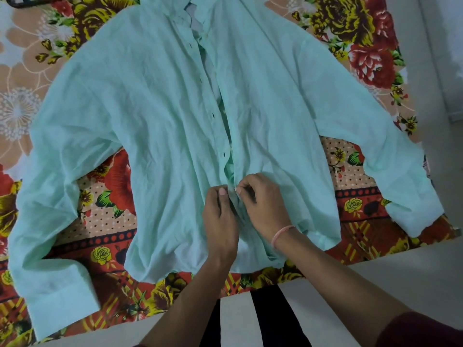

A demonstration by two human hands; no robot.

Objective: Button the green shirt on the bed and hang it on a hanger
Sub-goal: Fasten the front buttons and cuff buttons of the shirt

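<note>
Only got the head view to go on. The green shirt (155, 121) is lying flat and face up on the bed (105, 221), sleeves thrown out to either side, collar (180, 6) at the far end and the hem (200, 269) closest to me.

Both hands are down on the lower part of the front opening, nearly touching each other. The left hand (220, 219) has its grip pinched on the buttonhole edge, thumb on top. The right hand (265, 204) has its grip pinched on the other edge, fingertips curled right at the seam. There's a tiny pale speck between them that might be the button, too small to call. Looks to me like one of the lowest buttons is being done up. Anything below it is hidden under the hands.

What matters for the next move is that the opening runs lengthwise away from me towards the collar, leaning a bit left as it goes, and it's gaping above the hands. The next buttonhole (223, 154) sits just past the fingertips on the left panel, so the left hand is nearer to it. I'd guess both hands just walk up that line.

There's a dark curved thing (17, 2) in the far left corner, maybe the hanger, can't tell
</note>
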